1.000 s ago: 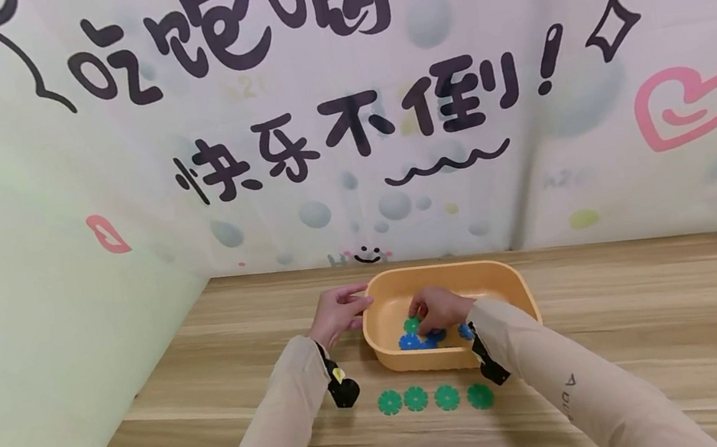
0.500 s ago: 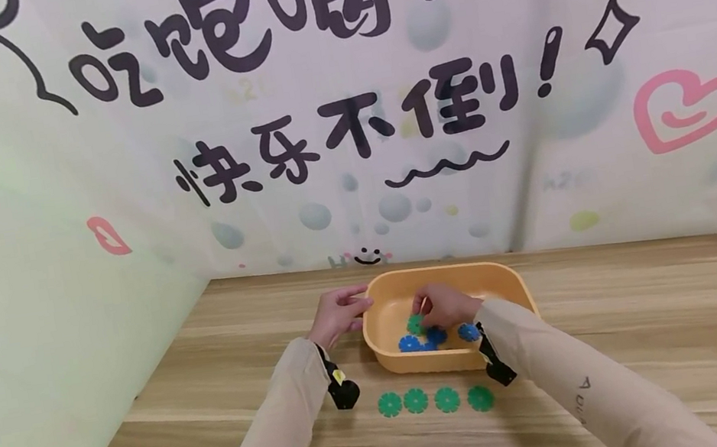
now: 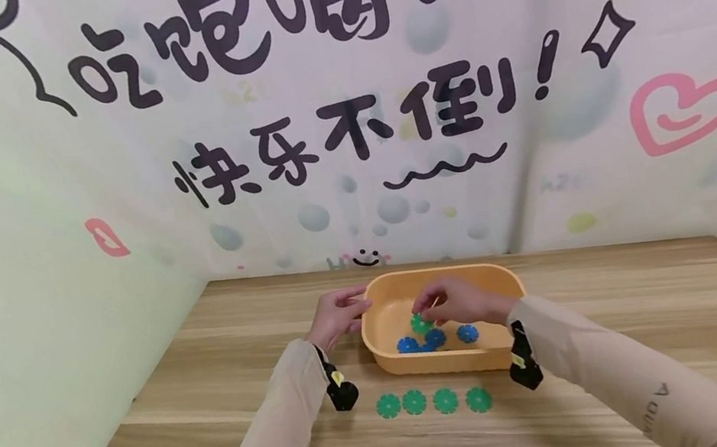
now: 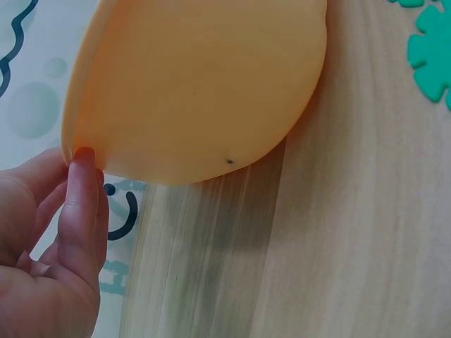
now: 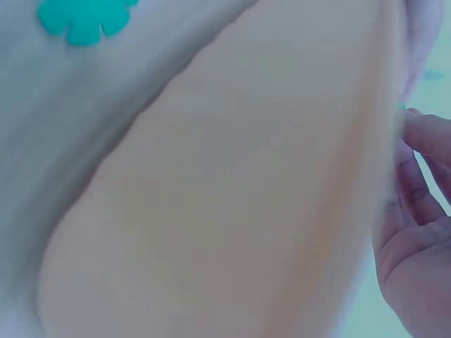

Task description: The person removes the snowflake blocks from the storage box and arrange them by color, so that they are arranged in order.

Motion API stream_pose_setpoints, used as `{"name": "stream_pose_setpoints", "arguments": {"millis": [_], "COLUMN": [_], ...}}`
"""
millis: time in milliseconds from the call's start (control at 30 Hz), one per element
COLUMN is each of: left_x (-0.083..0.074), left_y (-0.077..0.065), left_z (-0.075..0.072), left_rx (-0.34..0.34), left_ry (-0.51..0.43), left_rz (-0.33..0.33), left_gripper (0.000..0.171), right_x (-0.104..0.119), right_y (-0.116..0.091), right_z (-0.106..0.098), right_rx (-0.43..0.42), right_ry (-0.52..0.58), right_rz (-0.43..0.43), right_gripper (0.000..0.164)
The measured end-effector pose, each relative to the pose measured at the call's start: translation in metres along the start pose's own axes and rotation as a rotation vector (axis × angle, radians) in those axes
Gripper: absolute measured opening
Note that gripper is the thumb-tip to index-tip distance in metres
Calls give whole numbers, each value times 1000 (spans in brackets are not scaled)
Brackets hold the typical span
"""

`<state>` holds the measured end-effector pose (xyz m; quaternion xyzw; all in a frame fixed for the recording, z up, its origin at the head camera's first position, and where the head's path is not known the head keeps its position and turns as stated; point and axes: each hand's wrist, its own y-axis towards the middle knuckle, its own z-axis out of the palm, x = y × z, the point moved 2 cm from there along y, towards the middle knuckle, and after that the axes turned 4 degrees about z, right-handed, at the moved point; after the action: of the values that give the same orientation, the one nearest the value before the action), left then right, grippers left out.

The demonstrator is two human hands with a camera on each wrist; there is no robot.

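My left hand [image 3: 336,315] pinches the left rim of an orange plastic basin [image 3: 386,364]; in the left wrist view the thumb [image 4: 79,204] lies against its wall. My right hand [image 3: 456,300] is over the inside of the basin and pinches a green notched disc [image 3: 420,323], a flower-shaped interlocking piece. Below that hand several blue notched discs [image 3: 407,344] lie on the basin floor, one blue disc [image 3: 468,333] apart on the right. In the right wrist view the basin wall hides most of what the fingers [image 5: 430,134] hold.
Several green notched discs [image 3: 445,400] lie in a row on the wooden table [image 3: 256,424], just in front of the basin. A printed cloth [image 3: 292,148] hangs behind the table's back edge. A pale wall [image 3: 35,341] stands at the left.
My right hand has lifted slightly and its forearm has swung to the right, carrying the green disc a little rightward. More of the blue discs shows now. The left hand has stayed at the rim.
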<state>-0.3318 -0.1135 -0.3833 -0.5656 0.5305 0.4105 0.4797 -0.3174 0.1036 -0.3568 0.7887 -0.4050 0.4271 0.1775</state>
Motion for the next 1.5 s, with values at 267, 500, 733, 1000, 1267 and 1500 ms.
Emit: {"name": "stream_pose_setpoints", "arguments": {"millis": [267, 500, 733, 1000, 1267, 1500], "left_x": [-2, -2, -2, -1, 1, 0], "left_y": [0, -1, -1, -2, 0, -3], "left_z": [0, 1, 1, 1, -1, -2], "left_rx": [-5, 3, 9, 9, -1, 13], "left_ry": [17, 2, 15, -4, 11, 3], "left_rz": [10, 9, 13, 17, 9, 60], "left_gripper": [38, 37, 37, 36, 35, 34], "right_x": [11, 10, 5, -12, -39, -57], "right_y": [-38, -69, -94, -123, -135, -134], "right_z": [-7, 0, 11, 19, 28, 25], "right_rx": [-62, -54, -23, -9, -18, -73], "right_ry": [12, 70, 122, 144, 189, 151], "right_rz": [-77, -107, -140, -112, -93, 32], "right_gripper": [11, 14, 14, 16, 16, 16]}}
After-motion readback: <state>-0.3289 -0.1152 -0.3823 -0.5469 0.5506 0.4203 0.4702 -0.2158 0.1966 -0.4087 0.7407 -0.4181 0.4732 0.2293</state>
